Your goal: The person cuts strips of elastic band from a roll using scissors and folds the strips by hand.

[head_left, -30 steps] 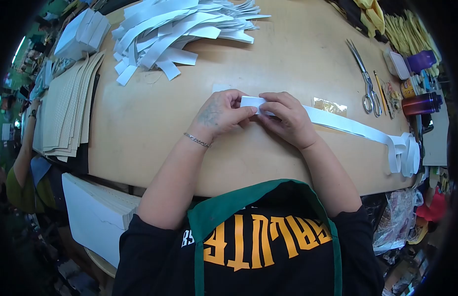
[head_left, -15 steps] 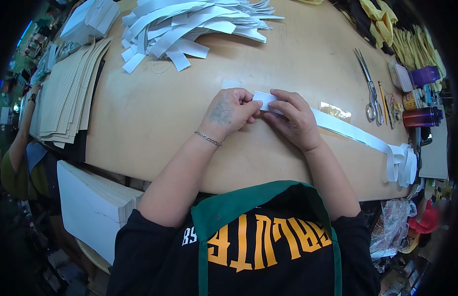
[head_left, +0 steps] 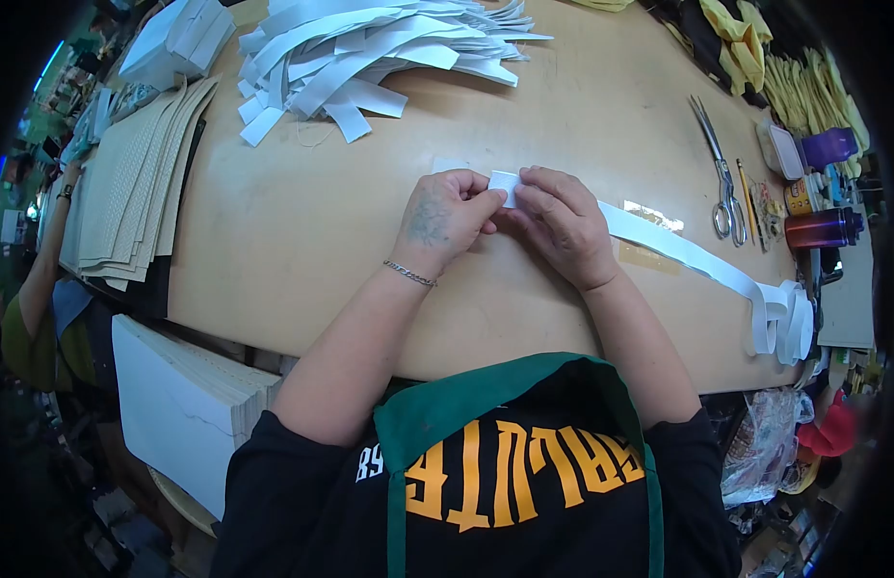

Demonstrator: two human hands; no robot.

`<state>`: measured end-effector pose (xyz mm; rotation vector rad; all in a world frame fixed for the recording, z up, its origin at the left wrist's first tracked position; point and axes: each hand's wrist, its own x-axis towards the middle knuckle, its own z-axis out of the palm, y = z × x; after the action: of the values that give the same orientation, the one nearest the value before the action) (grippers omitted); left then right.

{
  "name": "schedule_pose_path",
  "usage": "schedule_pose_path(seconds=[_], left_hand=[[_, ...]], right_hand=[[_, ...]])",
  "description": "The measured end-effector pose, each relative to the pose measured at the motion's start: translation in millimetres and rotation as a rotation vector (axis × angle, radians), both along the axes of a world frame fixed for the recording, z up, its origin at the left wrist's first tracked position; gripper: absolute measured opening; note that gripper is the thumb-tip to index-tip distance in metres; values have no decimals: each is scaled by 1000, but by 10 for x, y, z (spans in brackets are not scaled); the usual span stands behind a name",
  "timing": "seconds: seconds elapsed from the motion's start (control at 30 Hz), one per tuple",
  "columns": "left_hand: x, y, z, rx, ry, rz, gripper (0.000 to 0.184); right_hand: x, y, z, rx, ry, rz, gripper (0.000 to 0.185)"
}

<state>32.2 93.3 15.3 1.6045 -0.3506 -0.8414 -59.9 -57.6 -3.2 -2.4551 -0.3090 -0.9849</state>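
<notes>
A long white strip (head_left: pixel 673 239) runs across the table from a loosely looped bundle at the right edge to my hands. Its end is pinched between the thumb and fingers of my left hand (head_left: pixel 449 214), where a short white piece shows. My right hand (head_left: pixel 565 223) is closed over the same strip just beside it, fingers bent and close to my left fingertips. Part of the strip is hidden under my right hand. Clear tape (head_left: pixel 653 216) lies on the table by the strip, and a pale patch (head_left: pixel 452 165) shows behind my left hand.
A large pile of cut white strips (head_left: pixel 370 58) lies at the back. Scissors (head_left: pixel 726 183), a pencil (head_left: pixel 749 197) and a dark tumbler (head_left: pixel 821 228) are at the right. Stacked cream sheets (head_left: pixel 129 183) stand at the left; another person's arm (head_left: pixel 44 246) is beyond them.
My right hand has moved slightly left, nearer my left fingers, and covers more of the strip. Less of the strip's end shows between the hands.
</notes>
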Motion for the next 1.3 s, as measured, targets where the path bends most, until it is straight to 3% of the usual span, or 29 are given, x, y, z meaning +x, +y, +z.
schedule_pose_path(seconds=[0.7,0.9,1.0,1.1,1.2,1.3], left_hand=[[-132,-16,82,-26,45,140,15],[-16,36,67,22,58,82,16],[110,121,144,272,-55,49,18],[306,322,-92,297,-797,108,16],[304,383,-201,1,-694,242,13],[297,381,-261,35,-1060,51,10]], right_hand=[[-8,-8,-3,111,4,42,26],[63,-7,27,59,82,85,23],[172,38,51,50,151,104,17],[177,91,7,6,225,30,12],[177,112,57,-56,283,15,10],[184,121,89,-102,294,0,8]])
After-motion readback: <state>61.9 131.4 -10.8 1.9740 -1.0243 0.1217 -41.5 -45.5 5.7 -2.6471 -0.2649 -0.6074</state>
